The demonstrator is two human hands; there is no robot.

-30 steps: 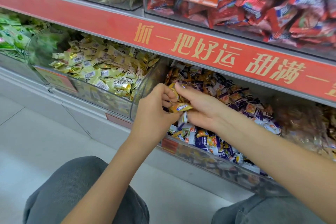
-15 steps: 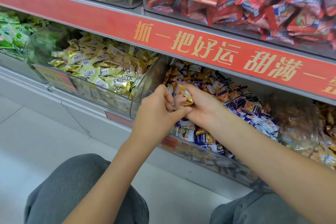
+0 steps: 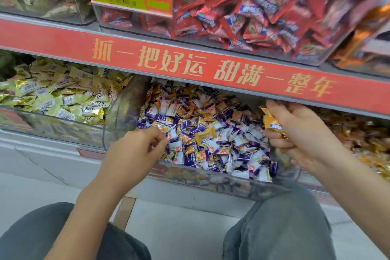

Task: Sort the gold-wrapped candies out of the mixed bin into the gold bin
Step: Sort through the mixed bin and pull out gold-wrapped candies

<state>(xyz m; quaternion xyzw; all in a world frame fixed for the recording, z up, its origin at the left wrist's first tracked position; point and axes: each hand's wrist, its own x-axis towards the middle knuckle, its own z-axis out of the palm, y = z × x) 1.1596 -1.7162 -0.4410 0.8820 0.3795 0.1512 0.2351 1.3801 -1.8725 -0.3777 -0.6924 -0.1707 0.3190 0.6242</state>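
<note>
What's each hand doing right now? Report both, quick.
Left hand: fingers curled over the mixed bin; whether it pinches anything cannot be told.
Right hand: holds gold-wrapped candies.

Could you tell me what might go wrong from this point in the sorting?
The right hand holds several gold-wrapped candies in a loose bunch near the mixed bin; one could slip back in or fall to the floor. The left hand reaches in among purple-and-white candies, so it may pick up a wrong one. Gold wrappers lie half buried and could be missed.
</note>
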